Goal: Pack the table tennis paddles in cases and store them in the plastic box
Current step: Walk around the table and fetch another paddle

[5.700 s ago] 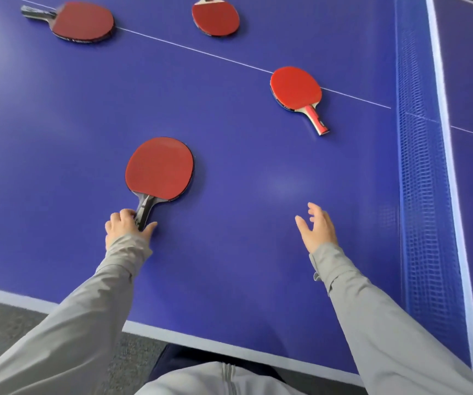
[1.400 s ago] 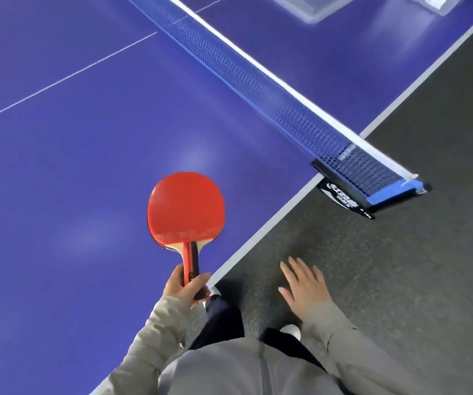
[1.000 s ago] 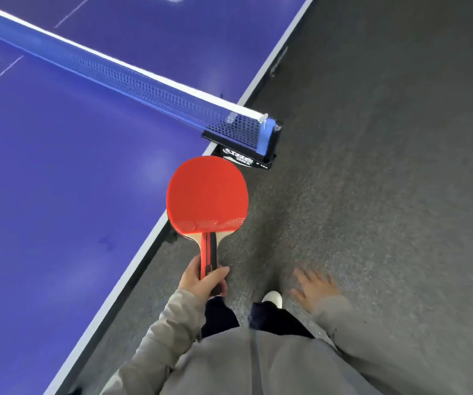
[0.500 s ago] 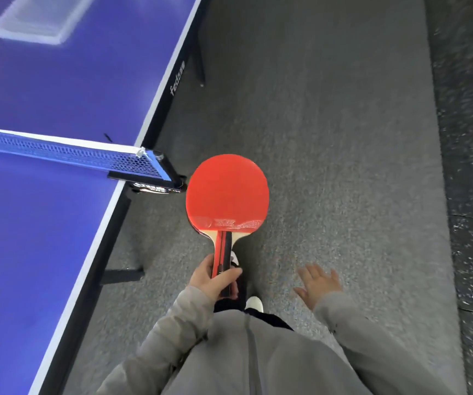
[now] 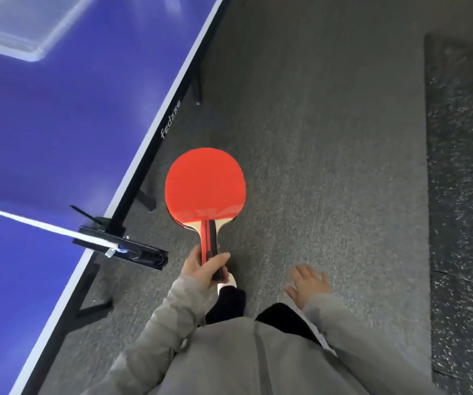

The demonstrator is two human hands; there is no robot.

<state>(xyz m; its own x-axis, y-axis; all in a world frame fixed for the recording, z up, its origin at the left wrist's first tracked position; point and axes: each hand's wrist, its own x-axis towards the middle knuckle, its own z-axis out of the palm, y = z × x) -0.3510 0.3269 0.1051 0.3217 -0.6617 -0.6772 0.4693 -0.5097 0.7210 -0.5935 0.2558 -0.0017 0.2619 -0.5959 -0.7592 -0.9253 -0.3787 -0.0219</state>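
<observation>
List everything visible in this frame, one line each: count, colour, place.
red rubber table tennis paddle: at least one (a dark edge shows beneath), red, held over the floor
blue table tennis table: one, blue, left
clear plastic box: one, transparent, blurred, on table top left
net post clamp: one, black, table edge
grey carpet floor: one, grey, right
left hand: one, gripping paddle handle
right hand: one, open, empty

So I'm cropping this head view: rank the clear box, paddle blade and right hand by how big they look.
1. Clear box, cut off by the frame.
2. Paddle blade.
3. Right hand, smallest.
</observation>
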